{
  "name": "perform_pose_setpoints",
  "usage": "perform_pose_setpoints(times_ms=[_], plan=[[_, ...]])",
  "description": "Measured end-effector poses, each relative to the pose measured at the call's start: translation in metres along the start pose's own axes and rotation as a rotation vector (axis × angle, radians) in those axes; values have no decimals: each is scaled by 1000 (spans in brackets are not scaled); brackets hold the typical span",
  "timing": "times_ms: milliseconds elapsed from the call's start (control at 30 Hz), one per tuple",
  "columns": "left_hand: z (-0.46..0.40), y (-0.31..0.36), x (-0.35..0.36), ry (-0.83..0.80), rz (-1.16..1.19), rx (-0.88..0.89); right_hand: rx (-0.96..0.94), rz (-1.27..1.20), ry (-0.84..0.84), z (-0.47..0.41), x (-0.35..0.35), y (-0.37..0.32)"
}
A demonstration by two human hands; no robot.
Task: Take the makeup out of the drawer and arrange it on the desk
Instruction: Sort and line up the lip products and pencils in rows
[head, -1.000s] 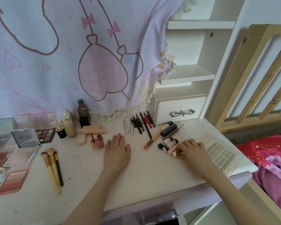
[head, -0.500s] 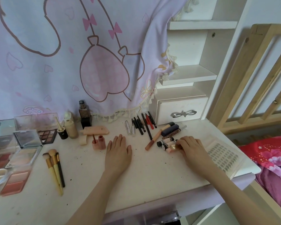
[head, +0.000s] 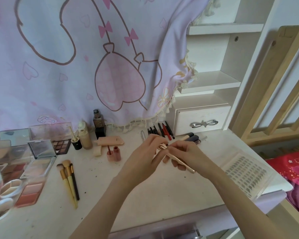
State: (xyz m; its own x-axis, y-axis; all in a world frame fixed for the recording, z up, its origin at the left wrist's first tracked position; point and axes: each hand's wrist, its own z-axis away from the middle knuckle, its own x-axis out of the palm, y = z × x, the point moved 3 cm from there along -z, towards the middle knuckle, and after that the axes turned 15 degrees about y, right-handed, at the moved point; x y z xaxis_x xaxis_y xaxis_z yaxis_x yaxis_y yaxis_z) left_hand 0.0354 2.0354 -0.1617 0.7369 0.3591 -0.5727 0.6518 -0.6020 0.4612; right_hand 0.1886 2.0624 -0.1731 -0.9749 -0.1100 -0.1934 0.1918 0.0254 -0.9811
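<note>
Hands meet above the middle of the surface [head: 145, 192] in the head view, sharing one slim rose-gold pencil [head: 178, 158]. Its long axis runs from upper left, near the left hand [head: 145, 157], down to lower right, where its tail sticks out past the right hand [head: 192, 156]. Right fingers [head: 175, 163] curl round the barrel; left fingers pinch the dark-tipped upper end, perhaps a cap. Both wrists are raised off the surface, palms turned toward each other. Laying it down likely suits the right hand, nearer the row of pencils [head: 160, 130] by the small drawer [head: 202, 120].
</note>
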Motion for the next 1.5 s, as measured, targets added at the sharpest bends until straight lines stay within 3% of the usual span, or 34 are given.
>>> perform_pose_setpoints(times_ms=[133, 233, 367, 467, 600, 667, 733, 833, 867, 967, 1033, 1100, 1200, 1267, 1500], plan=[[10, -3, -17, -47, -52, 18, 244, -305, -223, 7, 12, -1], [25, -11, -24, -57, -23, -95, 333, -319, -323, 10, 20, -3], [29, -24, -32, 115, -32, -322, 473, -319, -79, -1, 22, 0], [28, -24, -28, 58, -246, -307, 525, -512, 118, -7, 35, 3], [32, -18, -22, 43, -502, -290, 276, -264, 226, -7, 57, -5], [32, -19, -24, 45, -471, -301, 87, -43, 268, -7, 62, -9], [34, -31, -26, 38, -201, -592, -91, 80, 299, -4, 65, -14], [45, -36, -25, -104, 403, -1149, -346, 113, 328, 5, 69, -24], [49, -35, -24, -150, 536, -1229, -423, 134, 321, 7, 70, -27], [53, -35, -31, -185, 612, -1159, -458, 101, 241, 5, 71, -29], [49, -37, -38, -134, 557, -1056, -282, -130, 161, 2, 70, -26], [44, -38, -44, -94, 357, -867, -61, -320, 101, 1, 70, -20], [45, -37, -45, -87, 37, -610, 81, -225, 117, 3, 72, -13], [48, -33, -43, -131, -72, -536, 111, -252, 119, 2, 75, -11], [51, -36, -49, -181, -39, -503, 12, -408, 25, 2, 75, -7]])
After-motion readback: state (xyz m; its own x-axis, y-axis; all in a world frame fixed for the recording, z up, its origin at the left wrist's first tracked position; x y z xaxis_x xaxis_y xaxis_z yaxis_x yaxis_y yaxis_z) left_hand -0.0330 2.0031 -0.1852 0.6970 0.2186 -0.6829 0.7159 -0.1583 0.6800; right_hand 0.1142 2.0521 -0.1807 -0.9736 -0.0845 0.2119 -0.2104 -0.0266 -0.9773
